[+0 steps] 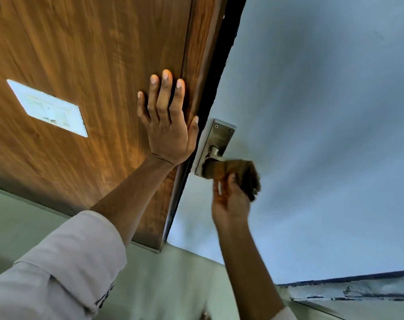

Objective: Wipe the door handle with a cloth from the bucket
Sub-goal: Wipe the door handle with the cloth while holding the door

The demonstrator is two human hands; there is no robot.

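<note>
The left hand (pixel 167 118) lies flat and open against the wooden panel (pixel 81 65), fingers spread and pointing up the picture, thumb at the panel's right edge next to the dark gap (pixel 221 65) that separates the wood from the pale blue door (pixel 311 112). Its forearm runs down and left to a rolled-up light sleeve (pixel 64 269), the wrist bent back so that the palm presses on the wood. It holds nothing.

The right hand (pixel 231 199) reaches up from the lower middle of the picture, forearm bare, its fingers closed around a brown cloth (pixel 238 174). The cloth is bunched over the lever of the door handle (pixel 213 153), covering most of it; only the round neck of the lever and the metal backplate (pixel 219 139) with its screws show above the cloth. The hand is blurred, so the exact hold of each finger is unclear.

The handle sits on the blue door just beside the dark gap, close to the left thumb. A white switch plate (pixel 48 108) is mounted on the wooden panel, well to the left of the flat hand
</note>
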